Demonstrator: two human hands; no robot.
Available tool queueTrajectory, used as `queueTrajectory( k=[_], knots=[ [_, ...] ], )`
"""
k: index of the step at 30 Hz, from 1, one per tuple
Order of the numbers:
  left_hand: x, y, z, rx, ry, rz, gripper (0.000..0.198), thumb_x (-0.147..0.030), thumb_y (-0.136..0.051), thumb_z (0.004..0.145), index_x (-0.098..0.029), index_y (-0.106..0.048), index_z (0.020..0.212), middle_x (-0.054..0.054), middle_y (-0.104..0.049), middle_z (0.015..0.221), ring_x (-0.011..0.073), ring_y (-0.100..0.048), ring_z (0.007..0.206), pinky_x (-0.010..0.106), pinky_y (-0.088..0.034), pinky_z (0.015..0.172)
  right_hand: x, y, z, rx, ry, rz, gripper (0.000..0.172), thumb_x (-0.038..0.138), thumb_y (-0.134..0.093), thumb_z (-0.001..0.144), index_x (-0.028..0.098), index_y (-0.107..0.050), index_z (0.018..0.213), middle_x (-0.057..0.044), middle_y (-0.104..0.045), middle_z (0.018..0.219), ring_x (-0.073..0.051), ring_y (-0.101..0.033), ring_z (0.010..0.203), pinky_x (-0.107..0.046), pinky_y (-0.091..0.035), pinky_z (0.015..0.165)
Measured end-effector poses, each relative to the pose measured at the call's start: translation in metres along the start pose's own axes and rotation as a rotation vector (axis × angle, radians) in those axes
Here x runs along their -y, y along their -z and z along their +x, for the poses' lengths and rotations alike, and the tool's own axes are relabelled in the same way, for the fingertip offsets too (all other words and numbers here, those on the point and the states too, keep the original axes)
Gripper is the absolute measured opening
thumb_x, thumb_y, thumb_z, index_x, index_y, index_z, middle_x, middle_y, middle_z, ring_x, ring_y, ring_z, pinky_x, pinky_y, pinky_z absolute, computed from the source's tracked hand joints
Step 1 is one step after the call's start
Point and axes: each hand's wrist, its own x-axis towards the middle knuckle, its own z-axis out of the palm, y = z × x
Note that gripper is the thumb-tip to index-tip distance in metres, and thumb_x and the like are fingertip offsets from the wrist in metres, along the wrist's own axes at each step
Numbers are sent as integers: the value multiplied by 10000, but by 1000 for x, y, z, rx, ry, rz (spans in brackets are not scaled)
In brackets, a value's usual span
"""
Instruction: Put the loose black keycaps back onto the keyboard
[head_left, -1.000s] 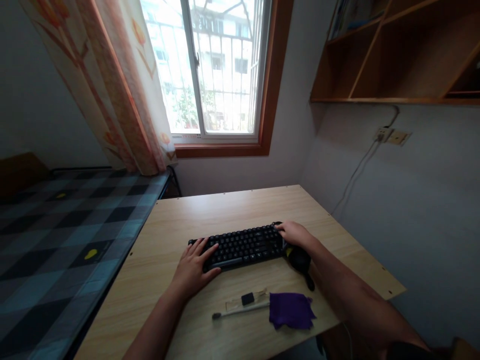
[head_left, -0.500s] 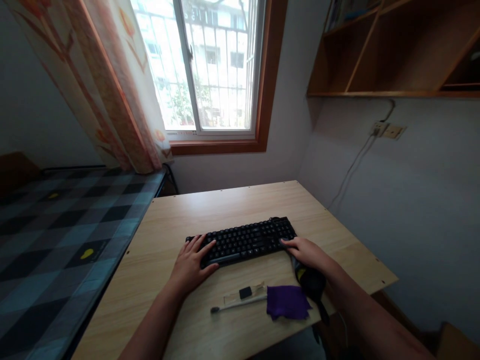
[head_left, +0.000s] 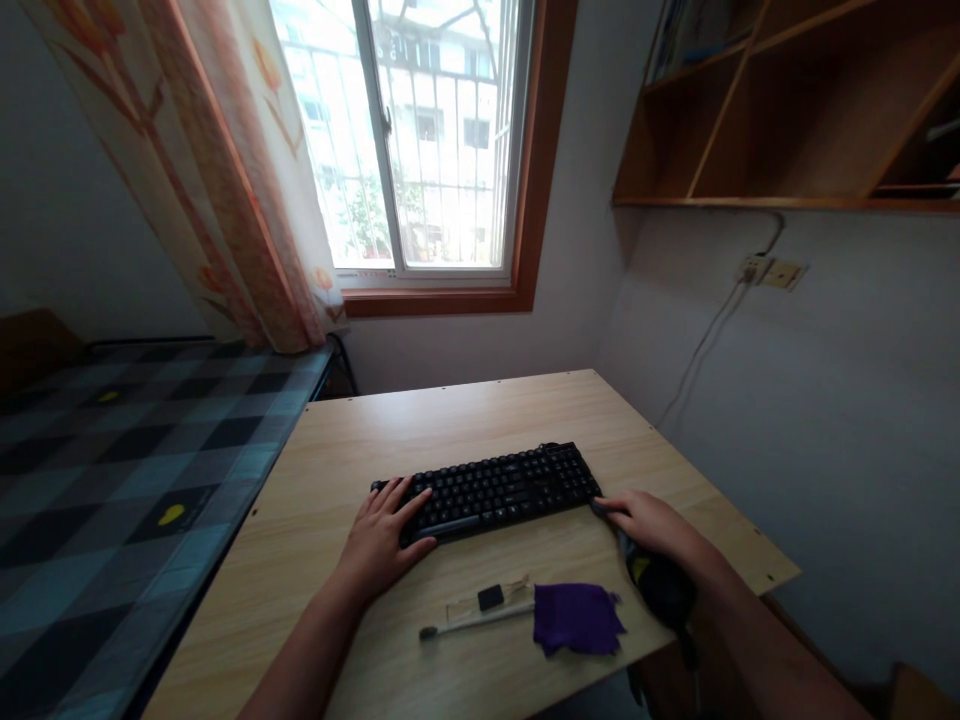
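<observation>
A black keyboard (head_left: 502, 490) lies at a slight slant on the light wooden table. My left hand (head_left: 386, 525) rests over the keyboard's left end with its fingers spread. My right hand (head_left: 649, 525) is closed around a black corded device (head_left: 660, 588) with a yellow label, whose front end reaches the keyboard's lower right corner. Its exact kind is unclear. Nearer to me lie a slim brush (head_left: 480, 622) with a pale handle and dark bristles, a small black square (head_left: 490, 598) and a purple cloth (head_left: 576, 618). The cloth covers one end of the brush.
The wooden table (head_left: 420, 425) stands below a barred window. A bed with a checked cover (head_left: 150, 450) runs along its left side. Wall shelves (head_left: 780, 120) hang at upper right, above a wall socket (head_left: 780, 274) with a white cable.
My right hand and the black device have moved right, from over the keyboard's right part to its lower right corner. My left hand stays in place on the keyboard.
</observation>
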Motion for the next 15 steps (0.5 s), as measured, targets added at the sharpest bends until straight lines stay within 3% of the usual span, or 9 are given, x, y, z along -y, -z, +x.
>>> queueTrajectory(
  k=[4,10,15],
  knots=[
    [0,1,0,9,5,-1,692,-638,-651,820,-355,-549,1443,70,-412,1590,372,-368,1453,573,-300,1171,13,2,1,-53,56,-1,423,366,-489,957,269,-686,1318,-77,-689,1313,-254,-645,1182,-331,-457,1003],
    [-1,1,-1,0,-1,1,688,-635,-655,818,-363,-549,1441,58,-417,1587,376,-369,1450,576,-294,1174,69,25,38,-158,69,-278,433,324,-450,970,312,-663,1346,-95,-731,1134,-243,-693,975,-312,-485,851],
    [-3,1,-1,0,5,-16,694,-639,-661,812,-367,-548,1441,52,-412,1591,380,-365,1452,577,-297,1170,93,50,83,-39,196,-415,347,242,-562,875,301,-770,1147,-98,-743,1045,-253,-692,920,-307,-480,831]
  ],
)
